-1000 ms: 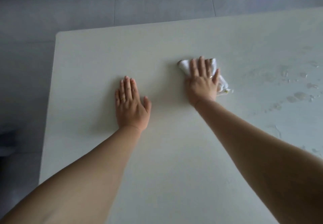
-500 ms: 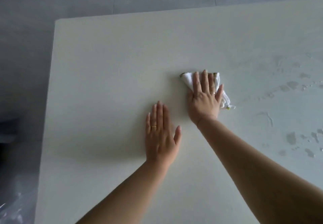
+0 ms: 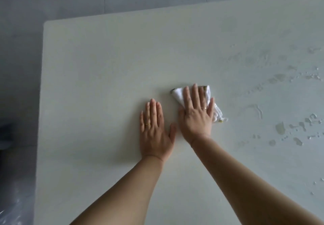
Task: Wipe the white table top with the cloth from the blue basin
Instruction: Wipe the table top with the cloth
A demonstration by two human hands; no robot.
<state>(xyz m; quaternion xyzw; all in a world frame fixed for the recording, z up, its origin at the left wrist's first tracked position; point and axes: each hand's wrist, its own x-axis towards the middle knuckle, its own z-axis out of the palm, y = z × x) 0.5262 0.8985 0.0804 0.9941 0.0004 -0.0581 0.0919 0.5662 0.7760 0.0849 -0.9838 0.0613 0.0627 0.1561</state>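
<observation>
Right hand (image 3: 197, 117): fingers flat, pressing white cloth (image 3: 177, 94) onto counter (image 3: 105, 67).
Left hand (image 3: 155, 130): fingers flat, empty.
Droplets (image 3: 280, 128): probably water.

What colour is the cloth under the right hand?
White, with a darker trim at its far edge; the cloth shows in the head view.

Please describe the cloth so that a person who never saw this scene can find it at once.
Look at the white table top that fills the view. Near its middle, two hands lie flat side by side; the cloth is under the right hand. It is the only white, crumpled fabric, beside the wet patches.
</observation>
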